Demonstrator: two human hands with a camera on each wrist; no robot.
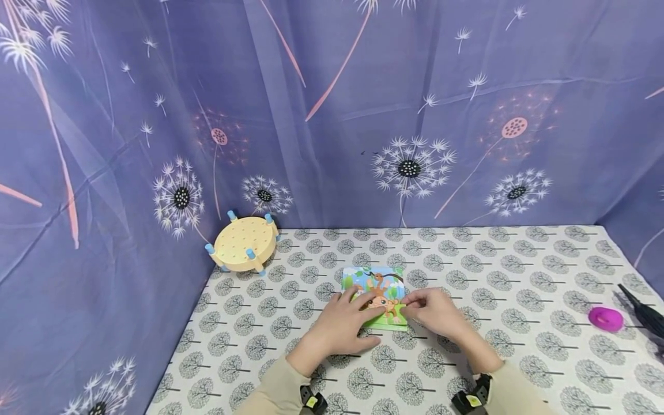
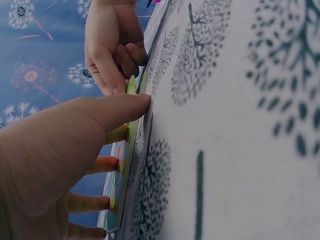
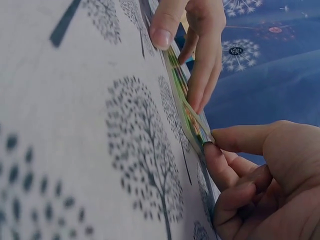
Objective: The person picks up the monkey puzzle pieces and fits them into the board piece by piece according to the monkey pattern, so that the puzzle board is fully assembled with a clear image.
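A small, flat jigsaw puzzle [image 1: 389, 275] with a cartoon monkey hanging from a branch lies on the patterned cloth. My left hand [image 1: 339, 324] rests over its left and lower part, fingertips spread on the picture and thumb by the near edge. At the right edge, my right hand [image 1: 436, 311] pinches a thin puzzle piece [image 3: 199, 121] between thumb and index finger. That piece tilts up from the board in the right wrist view. The left fingers [image 2: 102, 164] press on the face of the puzzle in the left wrist view.
A round yellow pegboard-like stand [image 1: 244, 245] with blue-tipped legs leans at the back left corner. To the right lie a magenta oval object [image 1: 606, 319] and a black object [image 1: 648, 317]. Purple dandelion curtains [image 1: 337, 144] enclose the table's back and sides.
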